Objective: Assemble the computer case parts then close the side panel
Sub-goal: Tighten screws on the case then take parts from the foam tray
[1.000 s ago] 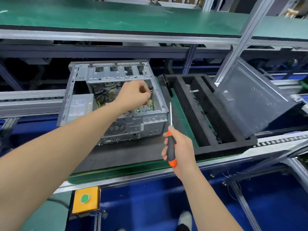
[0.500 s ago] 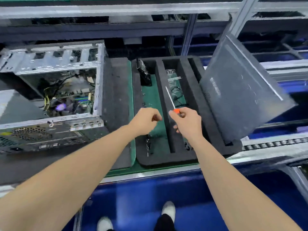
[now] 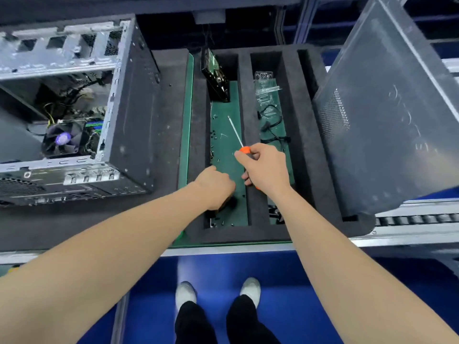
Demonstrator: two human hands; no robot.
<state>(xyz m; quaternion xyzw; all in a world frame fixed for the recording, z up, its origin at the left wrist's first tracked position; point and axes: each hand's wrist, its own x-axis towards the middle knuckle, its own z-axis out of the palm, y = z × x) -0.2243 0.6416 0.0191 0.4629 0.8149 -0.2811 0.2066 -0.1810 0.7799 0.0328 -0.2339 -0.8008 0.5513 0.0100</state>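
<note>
ASSEMBLY LINE, head-cam view: A worker in white shoes is standing on a blue floor, both bare arms reaching over the edge of the desk. The L grip is dipping, fingers curled downward, into the left slot of a black foam tray. Whether it is pinching anything can't be told, as the fingertips are hidden. Just beside it, the R grip is wrapping round the orange-and-black handle of 1 screwdriver, holding it over the rib between the left and mid slots. The tool's long axis is running away from the worker and leaning left, w/ the tip pointing toward the slot's far end.

Loose screws are lying on the slot's green floor, just ahead of the L grip and left of the shaft. They are a scatter, too small to count. The L grip is the nearer of the 2, so a pick-up there looks like its job, w/ the driver coming in after.

Further in, 1 black component is standing on edge at the slot's far end. The mid slot is holding 1 clear plastic pack and a tangle of black cables. The tray is showing 3 slots in all.

The task's big items are sitting well apart. 1 computer case is lying open side up, left of both grips, w/ 1 fan and wiring showing inside. 1 side panel is leaning upright in the tray's 3rd slot at right, nearer the R grip. The panel is not yet on, so the job appears to be mid-assembly.
</note>
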